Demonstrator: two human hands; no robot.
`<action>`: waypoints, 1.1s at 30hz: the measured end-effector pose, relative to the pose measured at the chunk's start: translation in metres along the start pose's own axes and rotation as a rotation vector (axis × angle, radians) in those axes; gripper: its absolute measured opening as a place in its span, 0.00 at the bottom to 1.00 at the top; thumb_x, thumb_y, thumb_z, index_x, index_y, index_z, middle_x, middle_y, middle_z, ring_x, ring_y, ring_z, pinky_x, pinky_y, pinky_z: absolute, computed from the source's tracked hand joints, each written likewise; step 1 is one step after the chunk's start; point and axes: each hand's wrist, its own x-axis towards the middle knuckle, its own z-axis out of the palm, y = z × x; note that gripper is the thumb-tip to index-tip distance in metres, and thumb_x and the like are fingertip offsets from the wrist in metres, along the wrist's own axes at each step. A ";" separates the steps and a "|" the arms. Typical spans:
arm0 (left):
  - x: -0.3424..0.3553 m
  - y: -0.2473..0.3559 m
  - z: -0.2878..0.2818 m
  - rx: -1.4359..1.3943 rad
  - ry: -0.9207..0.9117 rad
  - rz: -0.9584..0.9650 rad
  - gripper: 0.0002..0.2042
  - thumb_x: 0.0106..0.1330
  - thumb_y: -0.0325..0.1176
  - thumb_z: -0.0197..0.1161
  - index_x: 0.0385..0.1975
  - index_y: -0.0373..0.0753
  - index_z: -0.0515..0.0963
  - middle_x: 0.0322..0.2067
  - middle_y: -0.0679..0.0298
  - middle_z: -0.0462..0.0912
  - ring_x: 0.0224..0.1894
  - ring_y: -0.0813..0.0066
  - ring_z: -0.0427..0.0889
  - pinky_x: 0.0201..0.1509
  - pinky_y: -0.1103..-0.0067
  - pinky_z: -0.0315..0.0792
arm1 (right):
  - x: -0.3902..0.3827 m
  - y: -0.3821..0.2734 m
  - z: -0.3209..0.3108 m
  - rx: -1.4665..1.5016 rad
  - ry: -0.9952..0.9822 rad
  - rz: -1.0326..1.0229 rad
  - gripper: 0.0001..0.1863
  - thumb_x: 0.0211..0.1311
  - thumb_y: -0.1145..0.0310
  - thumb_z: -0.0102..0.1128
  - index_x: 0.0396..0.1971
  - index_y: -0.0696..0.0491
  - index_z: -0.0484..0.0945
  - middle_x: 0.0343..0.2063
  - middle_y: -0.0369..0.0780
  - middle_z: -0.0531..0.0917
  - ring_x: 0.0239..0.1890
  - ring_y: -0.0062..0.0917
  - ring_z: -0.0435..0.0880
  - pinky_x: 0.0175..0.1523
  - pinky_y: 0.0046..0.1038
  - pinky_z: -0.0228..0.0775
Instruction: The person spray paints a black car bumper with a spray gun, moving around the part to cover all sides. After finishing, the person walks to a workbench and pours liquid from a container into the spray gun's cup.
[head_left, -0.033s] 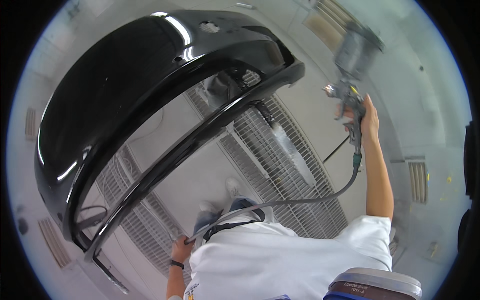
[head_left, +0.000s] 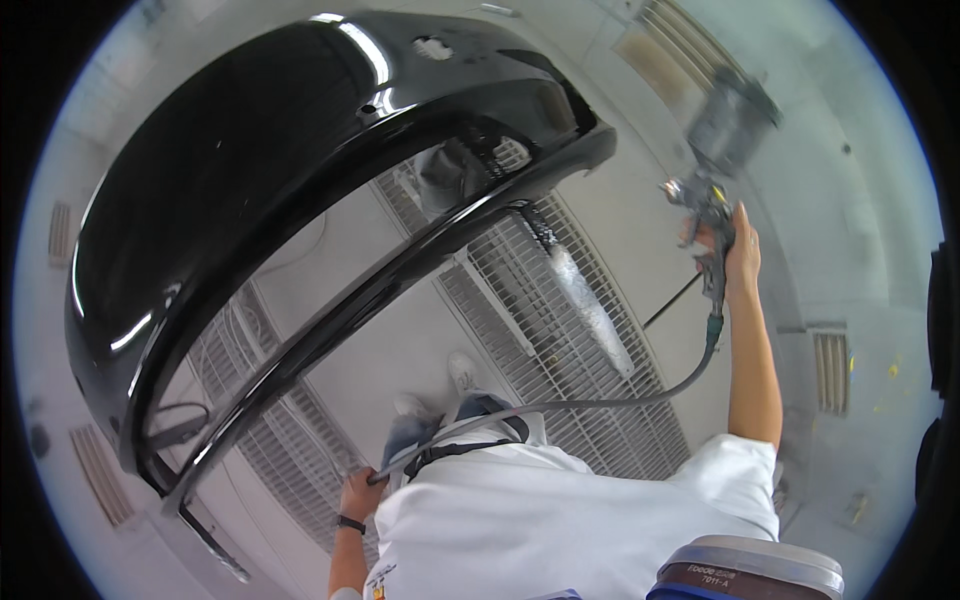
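My right hand [head_left: 740, 250] is closed round the handle of a grey spray gun [head_left: 708, 205], held upright with its translucent cup [head_left: 728, 125] on top, at the upper right. A grey hose [head_left: 600, 402] runs from the gun's base across my waist to my left hand [head_left: 360, 490], which grips it low at centre left. A large glossy black bumper-like panel [head_left: 210, 150] spans the upper left and centre, left of the gun, with a long opening through it. A support arm [head_left: 590, 300] wrapped in whitish material slants down below the panel's right part.
Metal floor gratings [head_left: 630, 410] lie either side of a pale floor strip [head_left: 410, 340] where my shoes [head_left: 462, 372] show. Pale walls with louvred vents [head_left: 830, 370] curve round the rim. A respirator cartridge [head_left: 745, 570] intrudes at the bottom right, close to the camera.
The spray gun and my right hand sit slightly lower and farther right in the picture. The panel's upper right end also appears shifted a little rightward. Both hands keep their grips.
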 end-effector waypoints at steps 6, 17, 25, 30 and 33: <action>0.014 0.022 -0.007 -0.149 -0.012 -0.003 0.15 0.60 0.42 0.69 0.28 0.35 0.80 0.21 0.48 0.80 0.28 0.45 0.82 0.31 0.62 0.73 | -0.007 0.085 -0.049 -0.169 0.252 0.023 0.28 0.75 0.45 0.49 0.41 0.59 0.78 0.33 0.45 0.87 0.30 0.29 0.89 0.20 0.25 0.75; 0.094 -0.013 -0.017 -0.392 -0.039 0.090 0.20 0.66 0.48 0.65 0.33 0.32 0.79 0.28 0.49 0.80 0.30 0.59 0.79 0.38 0.67 0.71 | -0.099 0.145 -0.064 -0.162 0.442 0.190 0.25 0.73 0.47 0.53 0.44 0.58 0.76 0.31 0.44 0.85 0.32 0.33 0.89 0.22 0.34 0.81; 0.087 -0.040 -0.025 -0.314 -0.016 -0.060 0.22 0.65 0.51 0.64 0.36 0.33 0.80 0.30 0.49 0.81 0.33 0.58 0.80 0.41 0.67 0.72 | -0.104 0.192 -0.077 -0.095 0.464 0.277 0.23 0.75 0.50 0.52 0.48 0.59 0.75 0.37 0.43 0.84 0.36 0.32 0.87 0.28 0.37 0.83; 0.077 -0.051 -0.032 -0.299 0.003 -0.141 0.23 0.65 0.53 0.64 0.37 0.33 0.80 0.32 0.49 0.82 0.35 0.57 0.80 0.43 0.67 0.73 | -0.100 0.246 -0.092 -0.164 0.486 0.327 0.26 0.74 0.50 0.54 0.53 0.60 0.76 0.38 0.43 0.85 0.38 0.32 0.86 0.41 0.33 0.83; 0.074 -0.055 -0.032 -0.291 0.009 -0.177 0.23 0.65 0.54 0.64 0.38 0.34 0.80 0.33 0.49 0.82 0.37 0.56 0.81 0.44 0.67 0.73 | -0.100 0.264 -0.097 -0.176 0.467 0.401 0.27 0.73 0.48 0.55 0.55 0.58 0.74 0.40 0.47 0.85 0.33 0.38 0.87 0.28 0.38 0.84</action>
